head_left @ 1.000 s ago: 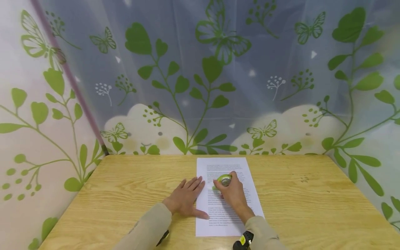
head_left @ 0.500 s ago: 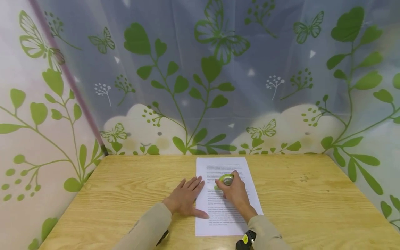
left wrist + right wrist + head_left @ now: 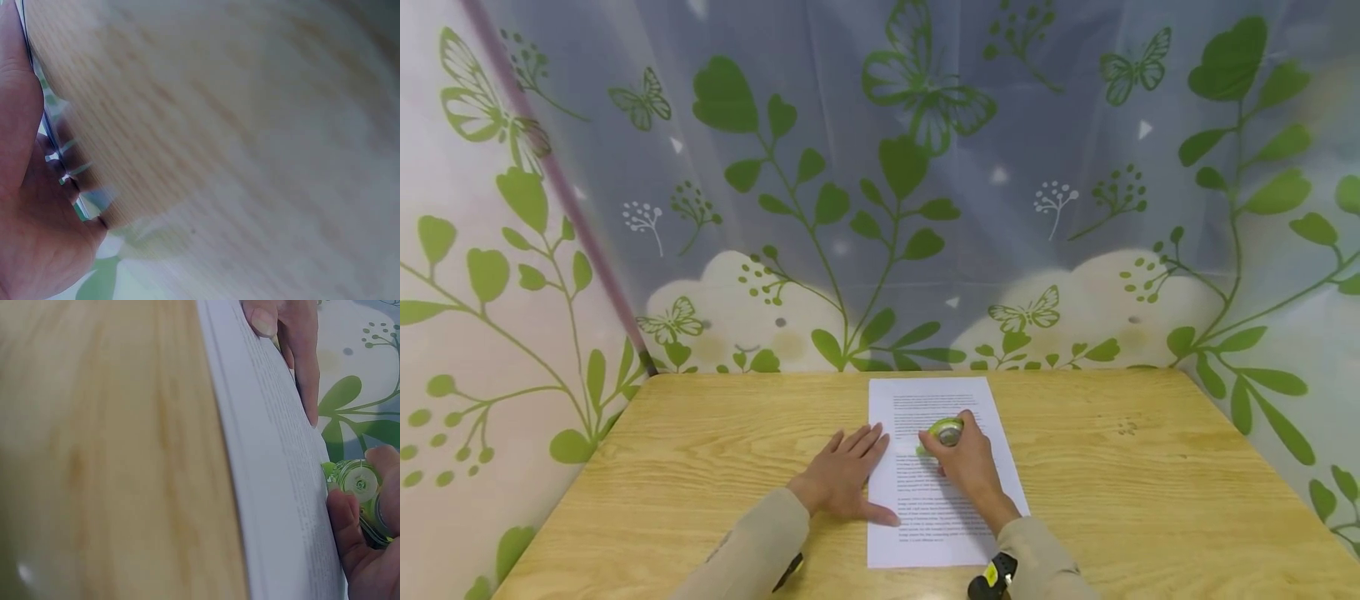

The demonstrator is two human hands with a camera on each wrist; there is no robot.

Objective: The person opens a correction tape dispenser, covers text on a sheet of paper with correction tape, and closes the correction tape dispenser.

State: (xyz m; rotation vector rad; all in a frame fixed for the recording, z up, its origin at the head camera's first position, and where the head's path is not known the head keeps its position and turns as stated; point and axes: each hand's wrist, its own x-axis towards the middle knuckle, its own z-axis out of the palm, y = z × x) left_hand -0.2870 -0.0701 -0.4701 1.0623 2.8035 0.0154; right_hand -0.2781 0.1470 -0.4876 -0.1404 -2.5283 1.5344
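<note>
Sleeves, two, light beige; the right sleeve (image 3: 1048,567) with a black wrist-worn device (image 3: 992,577), yellow patch. Left hand (image 3: 838,477), laid flat across the left edge of the printed sheet (image 3: 925,554), fingers (image 3: 872,438) extended close together, thumb spread apart and resting on the page. Right hand (image 3: 967,460), above the sheet's upper half, fingers and thumb clamped on the sides of a green dispenser (image 3: 947,432). Dispenser: tilted, its tip towards a gap in the lines of text, contact with the paper not clear; casing see-through, a pale round reel (image 3: 361,483) within. Worktop (image 3: 1120,492), one, wood-grained, carrying the sheet. Backdrop (image 3: 1075,133), fabric, behind the worktop's far edge, printed with green leaves, butterflies and white clouds.
</note>
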